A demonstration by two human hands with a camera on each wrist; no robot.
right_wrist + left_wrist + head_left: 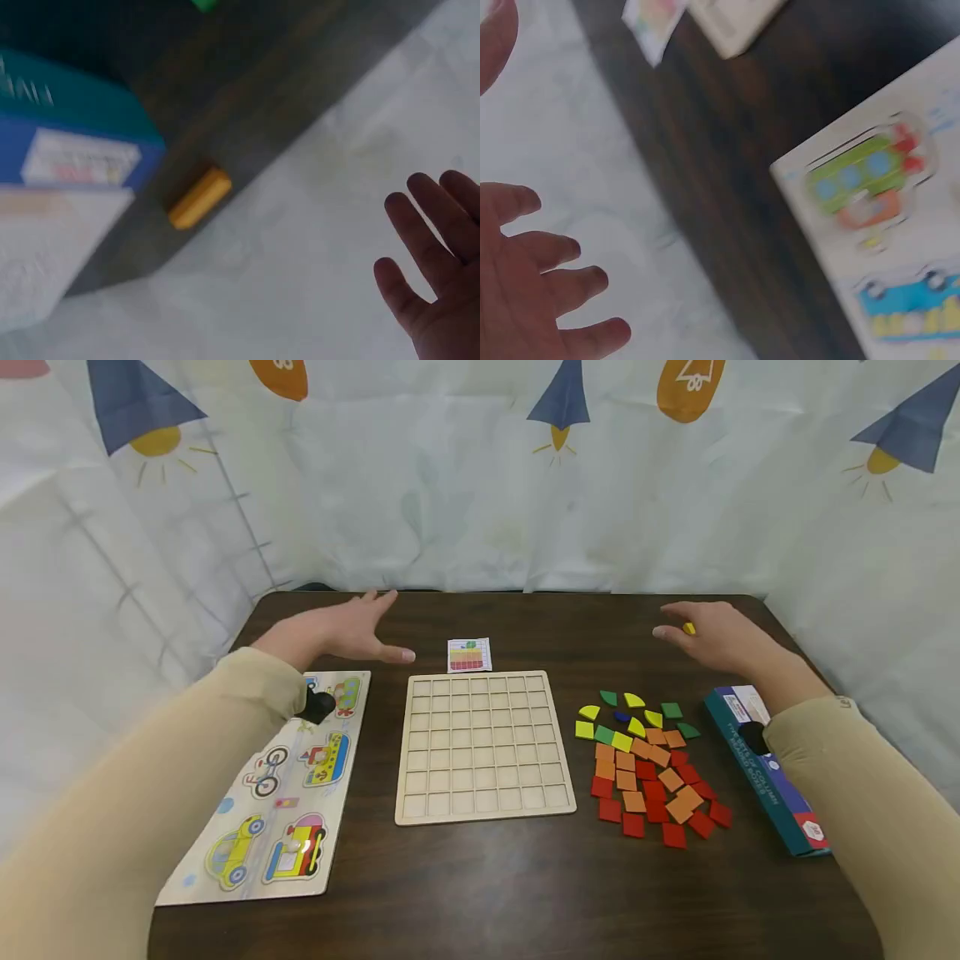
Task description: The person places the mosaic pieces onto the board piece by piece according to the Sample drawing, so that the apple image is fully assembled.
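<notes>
My left hand (352, 628) is held out over the back left of the table, fingers spread, with nothing in it. Below it lie a wooden picture puzzle board (288, 810) and, to the right, a small pattern card (469, 655). A square wooden grid board (483, 747) with bare cells sits in the middle. Over the back right, my right hand (716, 631) hangs with extended fingers. In the right wrist view no object is in it, and an orange-yellow block (200, 198) lies on the table beyond the box.
Right of the grid are scattered red (655, 811), orange (633, 801), yellow (584, 730) and green (670, 710) tiles, several of each. A long teal and purple box (765, 777) lies under my right forearm. A printed white curtain (480, 510) hangs behind the table.
</notes>
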